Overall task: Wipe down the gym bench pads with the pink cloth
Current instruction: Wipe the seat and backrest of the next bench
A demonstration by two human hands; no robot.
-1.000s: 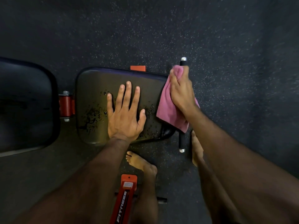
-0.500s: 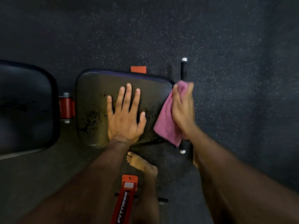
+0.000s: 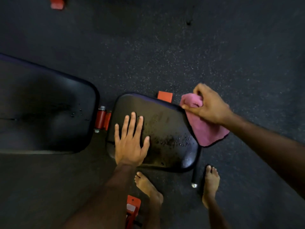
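The small black seat pad [image 3: 166,123] lies in the middle, with wet droplets and smears on its near right part. My left hand [image 3: 130,142] rests flat on its left half, fingers straight and spread. My right hand [image 3: 209,106] grips the pink cloth [image 3: 206,131] at the pad's far right corner; the cloth hangs down past the pad's right edge. The larger black back pad [image 3: 41,111] lies to the left, with a few droplets near its right edge.
A red hinge bracket [image 3: 101,119] joins the two pads. A black bar with a metal cap [image 3: 195,177] sticks out below the seat's right side. My bare feet [image 3: 148,187] stand close by, beside a red frame piece [image 3: 132,210]. Dark speckled rubber floor lies all around.
My right hand has closed round the cloth and moved up to the seat pad's far right corner. The camera view shifted, showing more of the back pad. My left hand stays on the pad.
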